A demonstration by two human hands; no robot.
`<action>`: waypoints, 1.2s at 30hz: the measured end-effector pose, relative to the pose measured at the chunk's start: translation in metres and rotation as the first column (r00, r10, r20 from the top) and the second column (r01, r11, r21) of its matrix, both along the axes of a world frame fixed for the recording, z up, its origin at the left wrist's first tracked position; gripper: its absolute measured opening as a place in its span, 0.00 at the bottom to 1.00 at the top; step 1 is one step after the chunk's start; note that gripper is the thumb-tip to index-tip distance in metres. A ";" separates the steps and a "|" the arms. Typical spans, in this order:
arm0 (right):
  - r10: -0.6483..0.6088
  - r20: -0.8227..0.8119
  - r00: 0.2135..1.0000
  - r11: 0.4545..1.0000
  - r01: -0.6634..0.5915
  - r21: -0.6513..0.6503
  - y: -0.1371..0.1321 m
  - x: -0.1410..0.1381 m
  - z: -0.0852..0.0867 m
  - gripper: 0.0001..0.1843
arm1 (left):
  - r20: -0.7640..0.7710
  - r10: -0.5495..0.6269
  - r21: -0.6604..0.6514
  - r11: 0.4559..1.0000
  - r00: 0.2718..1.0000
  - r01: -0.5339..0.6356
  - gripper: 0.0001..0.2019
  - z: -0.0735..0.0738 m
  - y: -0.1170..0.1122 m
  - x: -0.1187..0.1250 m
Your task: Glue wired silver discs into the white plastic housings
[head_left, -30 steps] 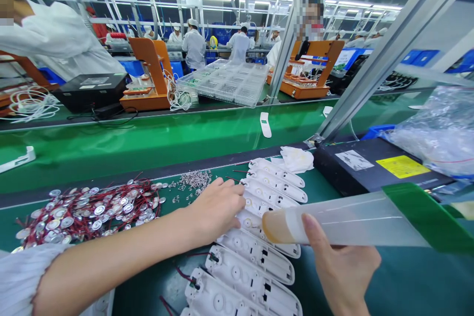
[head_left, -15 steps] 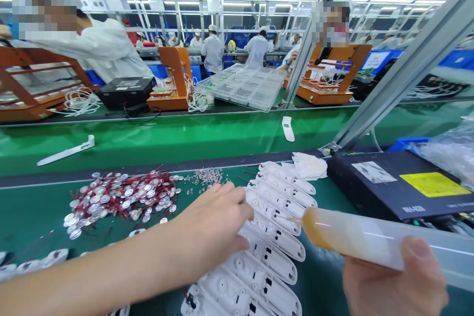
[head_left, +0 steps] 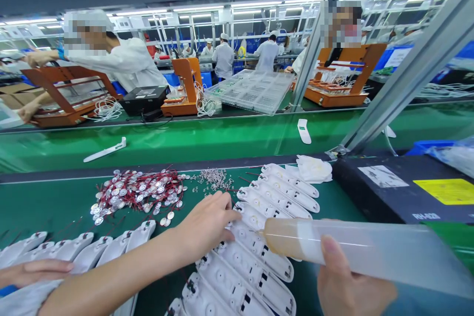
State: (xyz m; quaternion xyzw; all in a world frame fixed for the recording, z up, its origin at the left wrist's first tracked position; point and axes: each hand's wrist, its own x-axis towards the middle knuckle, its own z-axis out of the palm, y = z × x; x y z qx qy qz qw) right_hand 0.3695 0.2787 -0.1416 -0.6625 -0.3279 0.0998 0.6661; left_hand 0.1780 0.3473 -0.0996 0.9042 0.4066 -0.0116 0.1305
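Observation:
In my right hand (head_left: 351, 281) is a large translucent glue syringe (head_left: 344, 242), amber toward its front. Its thin nozzle points left, at the inside of one white plastic shell (head_left: 259, 246) in an overlapping row. My left hand (head_left: 211, 219) is at the left end of that shell, thumb and forefinger closed about its edge; the other fingers are curled and partly hidden. The shells have small round seats and black parts inside. Behind my left hand lie a pile of silver discs with red wires (head_left: 138, 190) and a scatter of tiny clear pieces (head_left: 215, 177).
A co-worker's hand (head_left: 40, 269) rests by another row of white shells (head_left: 103, 252) at left. A black box (head_left: 392, 197) stands at right, below a slanted metal post (head_left: 403, 69). Crumpled white cloth (head_left: 314, 168) lies beyond the shells. Orange fixtures (head_left: 181, 89) line the far bench.
My right hand has brought the syringe left, with its nozzle over a nearer shell. My left hand has shifted left and down. The view has turned left, showing a co-worker's hand at lower left.

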 end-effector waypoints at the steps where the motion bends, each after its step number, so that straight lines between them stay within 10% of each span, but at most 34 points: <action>1: -0.039 -0.023 0.999 0.999 0.038 -0.039 -0.001 -0.005 0.002 0.29 | -0.001 -0.006 0.000 1.000 1.000 0.006 0.18 -0.002 0.000 0.000; 14: -0.014 0.236 0.972 1.000 0.020 -0.024 0.002 -0.014 -0.015 0.30 | 0.014 -0.055 0.007 0.998 0.998 0.055 0.14 -0.007 0.006 0.004; 23: 0.093 0.317 0.944 0.994 -0.067 -0.092 0.004 -0.019 0.007 0.29 | 0.004 -0.047 0.009 0.999 0.999 0.047 0.14 -0.005 0.004 0.005; 36: -0.039 0.225 0.973 0.997 0.055 -0.062 0.004 -0.016 -0.006 0.30 | -0.017 -0.068 -0.017 0.998 0.998 0.067 0.14 -0.003 0.004 0.005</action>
